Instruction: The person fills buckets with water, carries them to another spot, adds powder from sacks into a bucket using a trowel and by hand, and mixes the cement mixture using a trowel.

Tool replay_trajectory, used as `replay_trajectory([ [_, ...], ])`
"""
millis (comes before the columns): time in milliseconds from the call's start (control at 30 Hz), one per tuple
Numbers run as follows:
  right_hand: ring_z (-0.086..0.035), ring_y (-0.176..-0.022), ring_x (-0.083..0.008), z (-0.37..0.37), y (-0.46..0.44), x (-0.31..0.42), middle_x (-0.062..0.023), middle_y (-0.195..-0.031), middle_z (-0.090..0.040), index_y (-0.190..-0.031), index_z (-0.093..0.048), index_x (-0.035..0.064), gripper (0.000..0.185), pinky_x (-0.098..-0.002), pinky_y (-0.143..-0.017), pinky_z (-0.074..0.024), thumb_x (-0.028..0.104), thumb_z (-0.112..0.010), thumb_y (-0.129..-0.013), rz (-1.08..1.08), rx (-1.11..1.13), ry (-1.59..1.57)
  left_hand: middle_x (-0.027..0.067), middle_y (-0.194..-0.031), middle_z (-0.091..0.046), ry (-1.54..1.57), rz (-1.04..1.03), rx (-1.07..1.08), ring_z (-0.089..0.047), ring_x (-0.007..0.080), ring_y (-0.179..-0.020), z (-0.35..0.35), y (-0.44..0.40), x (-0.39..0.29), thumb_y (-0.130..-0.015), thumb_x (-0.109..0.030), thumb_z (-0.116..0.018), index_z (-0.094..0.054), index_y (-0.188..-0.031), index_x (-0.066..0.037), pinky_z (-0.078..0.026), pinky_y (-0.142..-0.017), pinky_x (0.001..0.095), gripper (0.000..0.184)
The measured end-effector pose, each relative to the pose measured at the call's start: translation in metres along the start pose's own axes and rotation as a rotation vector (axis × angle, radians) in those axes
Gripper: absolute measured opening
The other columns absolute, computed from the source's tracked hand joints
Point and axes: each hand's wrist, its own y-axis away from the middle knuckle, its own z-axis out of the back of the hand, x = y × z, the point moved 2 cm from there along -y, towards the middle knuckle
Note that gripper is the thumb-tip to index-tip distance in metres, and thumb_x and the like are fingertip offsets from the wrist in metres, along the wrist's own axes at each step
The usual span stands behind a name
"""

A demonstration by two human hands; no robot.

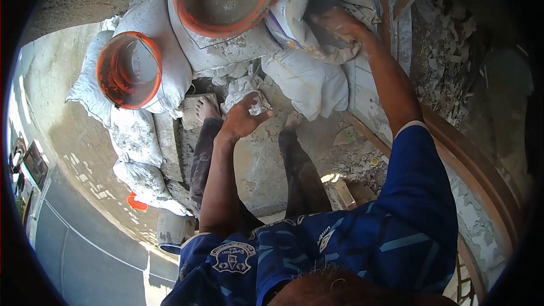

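My right hand (339,22) reaches into the mouth of an opened paper sack (290,14) that holds grey powder. Its fingers are in shade and blurred, so whether they grip anything is unclear. My left hand (245,119) hangs above the floor between my legs, fingers apart, with nothing in it. Beyond the left hand lies a crumpled whitish bag (243,92). Left of the paper sack, a large orange bucket (181,5) full of wet grey mix rests on a white sack (195,51). A smaller orange bucket (102,73), smeared with grey, sits farther left.
Several filled white sacks (136,130) line the left side. Another white sack (311,79) lies below the paper one. Wooden frame pieces (476,147) curve along the right, beside broken rubble (447,51). A grey bucket (173,228) stands at lower left.
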Motion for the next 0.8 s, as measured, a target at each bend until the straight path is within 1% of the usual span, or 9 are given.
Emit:
replay_trajectory([
  [67, -0.055, -0.050, -0.0151, 0.009, 0.025, 0.009, -0.0065, -0.065, -0.059, -0.082, -0.065, 0.0011, 0.045, -0.0323, -0.046, -0.0460, 0.045, -0.064, -0.092, -0.019, -0.006, -0.102, 0.0250, -0.128, -0.060, 0.026, -0.033, -0.010, -0.057, 0.0370, -0.122, -0.003, 0.001, -0.003, -0.078, -0.049, -0.078, -0.046, -0.140, -0.004, -0.047, -0.101, 0.0421, 0.083],
  [133, -0.054, -0.050, -0.0138, 0.013, 0.044, -0.003, -0.0055, -0.064, -0.058, -0.084, -0.066, 0.0016, 0.043, -0.0307, -0.045, -0.0450, 0.044, -0.064, -0.092, -0.056, -0.021, -0.204, 0.0248, -0.128, -0.060, 0.019, -0.031, -0.001, -0.057, 0.0370, -0.122, -0.011, 0.003, -0.005, -0.077, -0.050, -0.078, -0.047, -0.140, -0.004, -0.047, -0.101, 0.0423, 0.083],
  [200, -0.052, -0.050, -0.0111, 0.016, 0.048, -0.019, -0.0033, -0.064, -0.056, -0.088, -0.065, 0.0017, 0.042, -0.0286, -0.044, -0.0423, 0.043, -0.065, -0.092, 0.024, -0.006, -0.302, 0.0244, -0.127, -0.061, -0.004, -0.022, -0.021, -0.057, 0.0370, -0.121, -0.011, 0.001, -0.009, -0.077, -0.052, -0.078, -0.047, -0.139, -0.005, -0.047, -0.100, 0.0427, 0.084],
  [367, -0.051, -0.052, -0.0094, 0.028, 0.089, -0.043, -0.0027, -0.069, -0.058, -0.092, -0.066, 0.0017, 0.039, -0.0263, -0.044, -0.0403, 0.041, -0.066, -0.091, 0.019, -0.011, -0.364, 0.0239, -0.127, -0.061, -0.006, -0.037, -0.014, -0.059, 0.0362, -0.118, -0.027, -0.003, -0.013, -0.076, -0.054, -0.076, -0.049, -0.138, -0.007, -0.047, -0.098, 0.0423, 0.083],
  [467, -0.052, -0.055, -0.0086, 0.031, 0.124, -0.053, -0.0030, -0.071, -0.059, -0.103, -0.068, 0.0004, 0.041, -0.0258, -0.046, -0.0407, 0.040, -0.066, -0.091, 0.005, -0.030, -0.407, 0.0239, -0.126, -0.061, 0.000, -0.055, 0.007, -0.059, 0.0360, -0.117, -0.039, -0.006, -0.010, -0.076, -0.054, -0.077, -0.049, -0.137, -0.006, -0.047, -0.098, 0.0422, 0.082],
  [533, -0.052, -0.055, -0.0085, 0.035, 0.152, -0.056, -0.0026, -0.072, -0.059, -0.104, -0.067, 0.0002, 0.042, -0.0256, -0.046, -0.0410, 0.040, -0.066, -0.092, -0.026, -0.069, -0.400, 0.0192, -0.126, -0.062, -0.043, -0.040, 0.011, -0.059, 0.0314, -0.117, -0.045, -0.005, -0.009, -0.078, -0.052, -0.078, -0.047, -0.140, -0.007, -0.049, -0.097, 0.0416, 0.083],
  [667, -0.052, -0.056, -0.0080, 0.047, 0.191, -0.076, -0.0017, -0.074, -0.058, -0.107, -0.066, -0.0008, 0.042, -0.0246, -0.047, -0.0419, 0.039, -0.065, -0.093, -0.026, -0.154, -0.416, 0.0196, -0.126, -0.062, -0.041, -0.036, 0.001, -0.059, 0.0323, -0.118, -0.052, -0.005, -0.003, -0.078, -0.052, -0.077, -0.045, -0.142, -0.006, -0.048, -0.098, 0.0420, 0.085],
  [733, -0.052, -0.057, -0.0075, 0.060, 0.209, -0.079, -0.0013, -0.074, -0.058, -0.109, -0.065, -0.0017, 0.042, -0.0240, -0.048, -0.0427, 0.038, -0.064, -0.094, -0.030, -0.159, -0.419, 0.0248, -0.127, -0.061, -0.018, -0.055, -0.001, -0.058, 0.0364, -0.121, -0.054, -0.004, -0.005, -0.076, -0.054, -0.076, -0.048, -0.137, -0.002, -0.047, -0.100, 0.0410, 0.085],
  [800, -0.053, -0.057, -0.0069, 0.072, 0.226, -0.070, -0.0009, -0.074, -0.058, -0.112, -0.064, -0.0019, 0.042, -0.0228, -0.048, -0.0427, 0.036, -0.064, -0.094, -0.013, -0.225, -0.453, 0.0249, -0.126, -0.061, -0.011, -0.045, 0.006, -0.060, 0.0369, -0.118, -0.052, -0.002, -0.007, -0.077, -0.053, -0.076, -0.047, -0.139, -0.002, -0.047, -0.099, 0.0410, 0.086],
])
